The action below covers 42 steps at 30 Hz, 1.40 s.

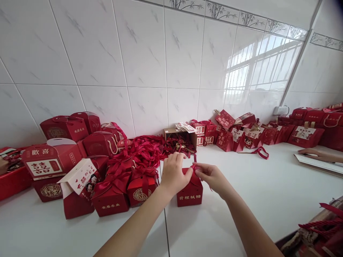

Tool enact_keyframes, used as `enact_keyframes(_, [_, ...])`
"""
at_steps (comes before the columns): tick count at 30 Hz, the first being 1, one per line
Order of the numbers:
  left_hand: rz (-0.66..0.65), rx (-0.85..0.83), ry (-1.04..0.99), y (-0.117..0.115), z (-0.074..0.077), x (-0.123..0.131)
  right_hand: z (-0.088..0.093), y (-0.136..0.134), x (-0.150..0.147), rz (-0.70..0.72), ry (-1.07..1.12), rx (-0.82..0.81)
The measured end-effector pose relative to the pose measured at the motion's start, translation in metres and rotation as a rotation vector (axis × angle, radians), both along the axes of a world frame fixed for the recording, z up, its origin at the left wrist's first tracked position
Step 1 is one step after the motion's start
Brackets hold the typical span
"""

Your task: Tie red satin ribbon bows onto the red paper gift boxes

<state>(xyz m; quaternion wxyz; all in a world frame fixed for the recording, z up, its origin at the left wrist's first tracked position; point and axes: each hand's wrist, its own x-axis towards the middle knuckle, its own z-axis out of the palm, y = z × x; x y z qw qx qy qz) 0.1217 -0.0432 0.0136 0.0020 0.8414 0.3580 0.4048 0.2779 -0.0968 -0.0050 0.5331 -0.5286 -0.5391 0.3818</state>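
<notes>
Our right hand (212, 175) clamps thumb and finger on the shiny red ribbon (193, 166) atop the small red cardboard box (189, 194) on the white tabletop (257, 189); we cannot tell whether our left hand (173, 174) grips too, and uneven pulling could crease the box.

Red boxes (189, 191) on white table (268, 189)

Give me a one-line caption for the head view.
Left hand and right hand at a red ribbon atop a red gift box on a white table.
</notes>
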Motion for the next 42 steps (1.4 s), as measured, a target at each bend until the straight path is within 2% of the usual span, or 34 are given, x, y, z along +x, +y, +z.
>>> enact_keyframes(1, [-0.02,-0.049,-0.024,-0.002,0.002,0.0,-0.002,0.004,-0.003,0.044,0.006,0.013])
enact_keyframes(3, [-0.073,-0.256,-0.12,-0.004,0.006,-0.002,-0.007,0.011,-0.008,0.08,0.03,0.02])
enact_keyframes(5, [-0.121,-0.511,-0.221,-0.002,0.009,-0.006,-0.012,0.016,-0.011,0.041,0.059,0.013])
enact_keyframes(7, [-0.123,-0.682,-0.276,0.004,0.007,-0.009,-0.017,0.018,-0.012,-0.015,0.082,0.013])
enact_keyframes(11, [-0.001,-0.761,-0.263,0.017,-0.012,-0.014,-0.02,0.015,-0.015,-0.022,0.095,0.033])
enact_keyframes(16, [0.048,-0.919,-0.192,0.02,-0.037,-0.017,-0.02,0.013,-0.021,-0.067,-0.089,0.122])
enact_keyframes(18, [0.041,-0.99,-0.174,0.019,-0.039,-0.019,-0.022,0.015,-0.024,-0.12,-0.15,0.132])
enact_keyframes(21, [-0.018,-1.078,-0.178,0.016,-0.031,-0.023,-0.024,0.018,-0.03,-0.218,-0.207,0.123])
enact_keyframes(26, [-0.186,-1.098,-0.265,0.006,-0.002,-0.025,-0.022,0.018,-0.037,-0.278,-0.278,0.138])
enact_keyframes(31, [-0.305,-1.036,-0.308,0.004,0.028,-0.014,-0.015,0.009,-0.04,-0.146,-0.305,0.185])
enact_keyframes(34, [-0.4,-1.018,-0.316,0.008,0.039,-0.006,-0.014,0.007,-0.041,-0.107,-0.305,0.19])
enact_keyframes(36, [-0.507,-0.995,-0.304,0.012,0.041,-0.004,-0.016,0.009,-0.041,-0.133,-0.271,0.164])
enact_keyframes(38, [-0.532,-0.933,-0.303,0.017,0.037,-0.005,-0.019,0.011,-0.041,-0.165,-0.239,0.148])
enact_keyframes(42, [-0.321,-0.835,-0.299,0.025,0.018,-0.017,-0.022,0.015,-0.04,-0.168,-0.202,0.146])
